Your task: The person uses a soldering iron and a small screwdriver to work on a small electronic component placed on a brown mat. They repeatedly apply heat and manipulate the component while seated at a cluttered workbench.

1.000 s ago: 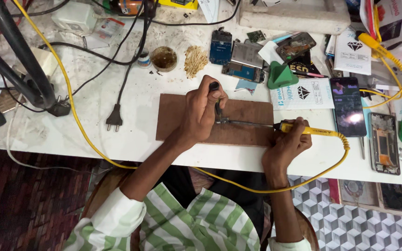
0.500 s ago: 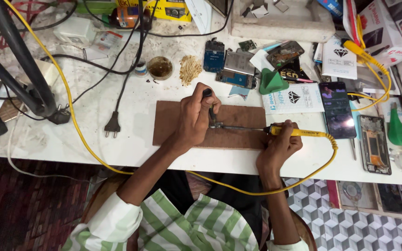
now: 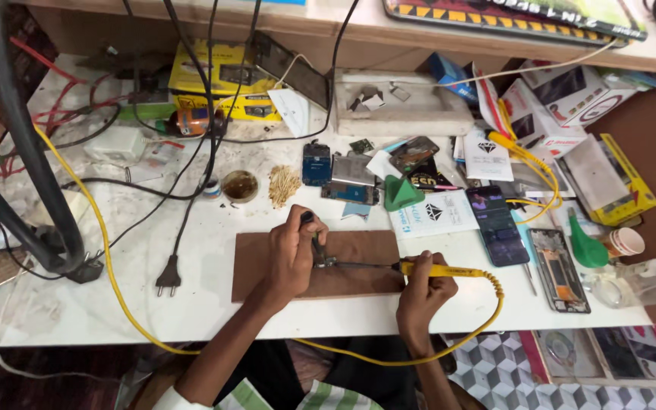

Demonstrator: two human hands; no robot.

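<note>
1. The right hand (image 3: 423,292) has its grip closed around the handle of a yellow soldering iron (image 3: 438,270), whose thin dark tip points toward nine o'clock across a brown board (image 3: 267,262).
2. The left hand (image 3: 291,254) is curled in a clenched grip on a slim dark tool (image 3: 314,241), held nearly upright; what lies under its point is too small to make out.
3. The iron's tip ends just beside the left hand's fingers, over the middle of the board, which lies flat on the white worktop (image 3: 115,304) near its front edge.
4. The iron's yellow cable (image 3: 487,319) loops off the worktop edge at five o'clock from the board and runs back below both forearms.
5. At nine o'clock from the board a black mains plug (image 3: 168,275) lies loose on the worktop.
6. At three o'clock a dark smartphone (image 3: 499,225) lies face up, with a bare phone frame (image 3: 561,269) just beside it and a green funnel-shaped cap (image 3: 588,249) farther right.
7. At twelve o'clock, beyond the board, stand a green wedge-shaped stand (image 3: 402,193), a small round tin (image 3: 239,185) and a heap of pale shavings (image 3: 284,184).
8. Farthest off, a white slab (image 3: 400,114) rests against the back ledge, with yellow boxes (image 3: 222,80) at eleven o'clock.
</note>
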